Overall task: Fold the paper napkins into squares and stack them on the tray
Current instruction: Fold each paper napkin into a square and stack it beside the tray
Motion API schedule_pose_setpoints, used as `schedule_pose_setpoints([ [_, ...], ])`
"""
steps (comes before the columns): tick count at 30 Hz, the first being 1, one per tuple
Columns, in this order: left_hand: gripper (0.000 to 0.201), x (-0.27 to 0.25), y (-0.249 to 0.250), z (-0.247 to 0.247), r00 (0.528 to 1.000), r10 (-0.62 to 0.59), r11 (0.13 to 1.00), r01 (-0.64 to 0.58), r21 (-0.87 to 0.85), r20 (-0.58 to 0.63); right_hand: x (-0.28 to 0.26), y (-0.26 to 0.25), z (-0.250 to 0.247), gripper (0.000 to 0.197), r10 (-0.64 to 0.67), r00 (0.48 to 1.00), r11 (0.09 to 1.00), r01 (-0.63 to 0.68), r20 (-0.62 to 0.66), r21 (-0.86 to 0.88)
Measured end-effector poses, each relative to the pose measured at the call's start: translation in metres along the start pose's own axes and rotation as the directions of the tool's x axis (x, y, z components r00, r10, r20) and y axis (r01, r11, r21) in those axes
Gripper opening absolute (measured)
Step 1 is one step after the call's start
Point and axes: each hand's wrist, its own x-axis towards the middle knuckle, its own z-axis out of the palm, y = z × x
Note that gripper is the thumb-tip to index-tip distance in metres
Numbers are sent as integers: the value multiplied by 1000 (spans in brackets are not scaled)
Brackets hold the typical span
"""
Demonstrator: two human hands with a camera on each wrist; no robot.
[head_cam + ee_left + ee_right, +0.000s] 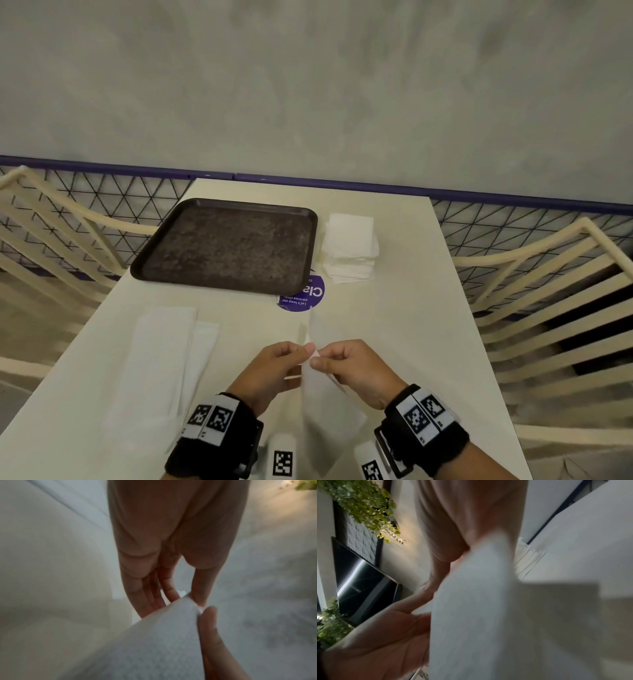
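I have my left hand and right hand each pinching a corner of the thin white paper napkin above the table, probably to line up edges; the dark rectangular plastic tray sits beyond.

Right hand pinches blurred white napkin; napkin stack on table beyond

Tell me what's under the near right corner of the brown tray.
A round purple sticker on the table pokes out from beneath the tray. Part of its white lettering shows; the rest is covered by the tray.
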Motion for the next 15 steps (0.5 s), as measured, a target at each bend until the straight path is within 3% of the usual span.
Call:
schedule_pose_setpoints([
  [4, 12, 4, -4, -8, 1000, -25, 992, 27, -126, 11, 1, 2, -4, 7, 10, 999, 1000, -9, -45, 16],
  [8, 13, 10, -13, -20, 993, -40, 992, 26, -124, -114, 3, 1, -10, 14, -11, 992, 997, 20, -128, 68],
  [13, 15, 22, -36, -47, 913, -15, 982, 91, 167, -408, -1, -7, -23, 11, -34, 984, 997, 47, -177, 68],
  [14, 6, 23, -39, -50, 896, 16, 951, 124, 284, -444, -1, -8, -24, 10, -34, 984, 995, 50, -176, 86],
  [15, 16, 23, -42, -52, 880, 48, 894, 173, 412, -473, -1, -9, -25, 9, -30, 985, 993, 49, -171, 112],
])
